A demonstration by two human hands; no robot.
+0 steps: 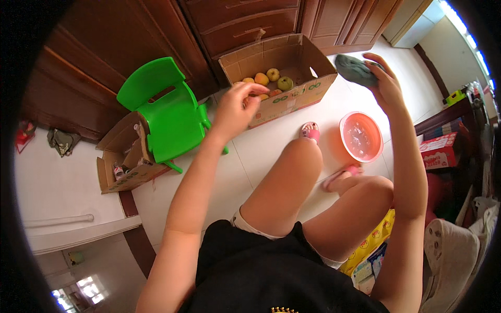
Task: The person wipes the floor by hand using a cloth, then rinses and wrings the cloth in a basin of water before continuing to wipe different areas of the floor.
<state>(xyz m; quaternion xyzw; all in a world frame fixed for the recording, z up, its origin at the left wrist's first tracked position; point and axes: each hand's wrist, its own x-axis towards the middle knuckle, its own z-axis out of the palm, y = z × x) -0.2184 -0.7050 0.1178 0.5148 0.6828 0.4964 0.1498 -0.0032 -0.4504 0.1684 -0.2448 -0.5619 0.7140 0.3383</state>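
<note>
My right hand grips a bunched grey-green cloth, raised at the upper right. Below it on the floor stands a pink plastic basin with what looks like water in it. My left hand is raised with its fingers curled and apart, in front of the near left corner of a cardboard box. Nothing shows in its grasp. Inside the box lie several yellow and greenish fruits, apparently apples, gathered towards the left side.
A green plastic chair stands left of the box, beside a smaller open carton with a bottle in it. Dark wooden cabinets line the far side. At the right is a cluttered rack with a red box.
</note>
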